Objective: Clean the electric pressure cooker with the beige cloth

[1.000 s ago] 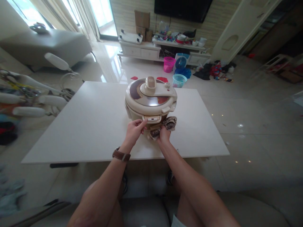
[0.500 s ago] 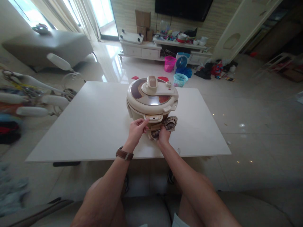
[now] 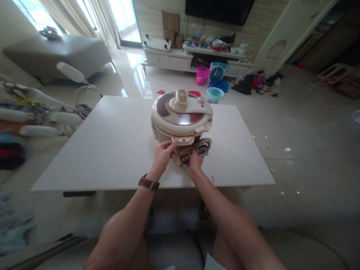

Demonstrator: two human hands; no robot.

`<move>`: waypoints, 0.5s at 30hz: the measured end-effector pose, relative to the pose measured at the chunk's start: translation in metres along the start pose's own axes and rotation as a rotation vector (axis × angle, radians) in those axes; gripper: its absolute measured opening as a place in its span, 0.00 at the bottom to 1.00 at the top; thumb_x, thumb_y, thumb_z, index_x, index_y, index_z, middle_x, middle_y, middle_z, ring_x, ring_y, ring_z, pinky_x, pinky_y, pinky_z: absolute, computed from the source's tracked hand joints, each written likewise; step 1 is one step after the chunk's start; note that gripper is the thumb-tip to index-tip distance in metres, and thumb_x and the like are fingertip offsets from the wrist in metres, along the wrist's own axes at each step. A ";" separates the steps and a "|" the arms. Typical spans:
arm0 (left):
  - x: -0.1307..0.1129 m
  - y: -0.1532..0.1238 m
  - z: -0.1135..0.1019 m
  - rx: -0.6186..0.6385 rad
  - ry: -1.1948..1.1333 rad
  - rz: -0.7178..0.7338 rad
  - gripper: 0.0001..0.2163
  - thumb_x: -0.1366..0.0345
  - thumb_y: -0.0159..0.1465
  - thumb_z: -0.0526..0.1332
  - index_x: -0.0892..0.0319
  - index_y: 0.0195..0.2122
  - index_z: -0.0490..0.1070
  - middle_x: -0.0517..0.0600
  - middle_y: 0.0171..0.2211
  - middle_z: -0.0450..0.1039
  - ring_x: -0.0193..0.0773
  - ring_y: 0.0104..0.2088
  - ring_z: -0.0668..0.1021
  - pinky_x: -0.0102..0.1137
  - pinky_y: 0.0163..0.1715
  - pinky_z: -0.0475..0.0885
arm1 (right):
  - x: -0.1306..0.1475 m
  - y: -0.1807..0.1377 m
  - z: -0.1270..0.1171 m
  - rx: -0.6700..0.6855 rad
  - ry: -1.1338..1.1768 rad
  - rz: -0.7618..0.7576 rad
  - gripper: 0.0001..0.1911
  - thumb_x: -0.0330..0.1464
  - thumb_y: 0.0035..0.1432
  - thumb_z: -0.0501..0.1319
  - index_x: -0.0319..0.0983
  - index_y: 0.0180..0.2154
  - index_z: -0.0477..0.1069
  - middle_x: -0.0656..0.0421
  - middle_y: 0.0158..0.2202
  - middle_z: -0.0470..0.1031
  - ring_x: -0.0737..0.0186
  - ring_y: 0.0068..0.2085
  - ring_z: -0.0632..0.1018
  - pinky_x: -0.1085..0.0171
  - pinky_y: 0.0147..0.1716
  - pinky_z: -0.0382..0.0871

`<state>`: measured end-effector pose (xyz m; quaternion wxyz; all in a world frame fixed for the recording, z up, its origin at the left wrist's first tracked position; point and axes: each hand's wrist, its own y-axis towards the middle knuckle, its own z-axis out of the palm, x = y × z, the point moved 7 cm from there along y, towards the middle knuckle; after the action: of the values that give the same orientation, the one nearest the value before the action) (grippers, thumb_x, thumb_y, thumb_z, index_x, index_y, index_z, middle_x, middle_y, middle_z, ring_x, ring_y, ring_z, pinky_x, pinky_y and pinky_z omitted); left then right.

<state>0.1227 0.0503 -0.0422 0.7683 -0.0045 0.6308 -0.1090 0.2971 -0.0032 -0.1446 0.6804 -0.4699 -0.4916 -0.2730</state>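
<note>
Head view: 1 cooker [image 3: 180,122] on 1 table [image 3: 120,146], 1 cloth [image 3: 203,147], 2 hands; cooker just beyond fingers; L hand [image 3: 163,154] half-curled, thumb at L end of 1 front handle [image 3: 186,141], firm hold unclear; R hand [image 3: 196,161] closed on bunched cloth, fingertips hidden, near cooker's front, below handle

Daylight pours from the window [image 3: 122,18] at upper left, blown out to white, and streaks the glossy floor [image 3: 281,131]. A white glare patch sits on the cooker lid [image 3: 180,119]; the worktop [image 3: 123,138] is evenly, softly lit. The upper right corner sinks into darkness. Both side edges look stretched and smeared.
</note>
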 end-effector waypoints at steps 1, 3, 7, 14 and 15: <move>0.000 0.000 0.000 0.002 -0.002 -0.001 0.26 0.39 0.50 0.77 0.57 0.21 0.73 0.47 0.17 0.71 0.30 0.17 0.68 0.28 0.19 0.59 | 0.000 0.000 0.000 0.004 -0.006 0.005 0.10 0.30 0.46 0.63 0.38 0.35 0.77 0.54 0.38 0.84 0.52 0.44 0.84 0.59 0.47 0.80; 0.000 0.000 0.000 0.005 -0.006 -0.006 0.26 0.40 0.50 0.77 0.57 0.21 0.73 0.47 0.18 0.72 0.30 0.17 0.68 0.28 0.19 0.59 | 0.001 -0.001 0.000 0.008 -0.014 0.003 0.10 0.30 0.47 0.63 0.38 0.35 0.76 0.53 0.39 0.84 0.52 0.44 0.84 0.59 0.47 0.80; 0.002 0.000 -0.001 0.003 -0.007 -0.017 0.25 0.41 0.49 0.77 0.58 0.21 0.72 0.48 0.18 0.72 0.30 0.17 0.68 0.29 0.19 0.59 | 0.002 -0.001 -0.002 -0.002 -0.035 -0.021 0.11 0.30 0.48 0.63 0.38 0.36 0.76 0.52 0.41 0.85 0.50 0.46 0.84 0.58 0.49 0.79; 0.001 0.000 0.000 0.010 0.007 -0.019 0.26 0.39 0.49 0.77 0.58 0.22 0.72 0.47 0.18 0.71 0.29 0.17 0.69 0.28 0.20 0.60 | -0.001 0.002 -0.001 -0.001 0.000 -0.039 0.13 0.29 0.47 0.63 0.38 0.38 0.77 0.52 0.42 0.85 0.51 0.47 0.84 0.59 0.46 0.80; 0.002 0.000 0.000 0.010 0.009 -0.020 0.27 0.39 0.49 0.77 0.58 0.22 0.72 0.46 0.18 0.71 0.29 0.17 0.69 0.27 0.20 0.60 | 0.000 0.002 -0.001 -0.002 -0.004 -0.036 0.13 0.29 0.47 0.63 0.38 0.38 0.78 0.52 0.42 0.85 0.51 0.46 0.84 0.60 0.46 0.80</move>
<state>0.1230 0.0501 -0.0437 0.7644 -0.0067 0.6335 -0.1200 0.2995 -0.0029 -0.1456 0.6739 -0.4620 -0.5012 -0.2848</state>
